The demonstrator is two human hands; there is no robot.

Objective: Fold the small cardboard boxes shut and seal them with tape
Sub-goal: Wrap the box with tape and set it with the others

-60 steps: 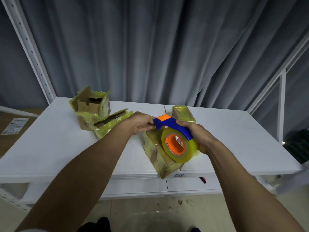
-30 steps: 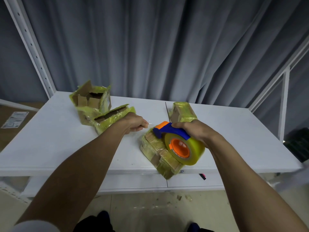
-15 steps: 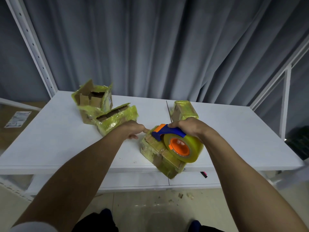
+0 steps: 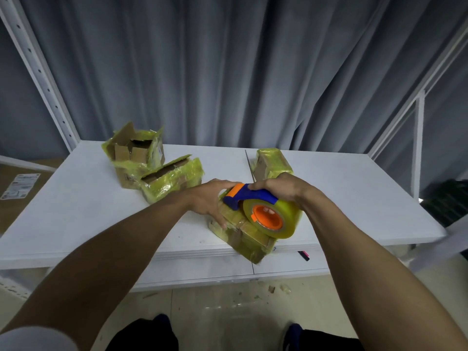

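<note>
Head view: left hand [image 4: 210,201] clamps the box [image 4: 243,236] on the counter's [image 4: 76,211] front edge, right hand [image 4: 281,186] grips the tape dispenser [image 4: 268,214]. Hard pulling could tip the box off.

The table [image 4: 367,198] has bare room on the right and the near left. An open box [image 4: 134,153] and a lower box [image 4: 174,178] just beside it block the far left.
</note>
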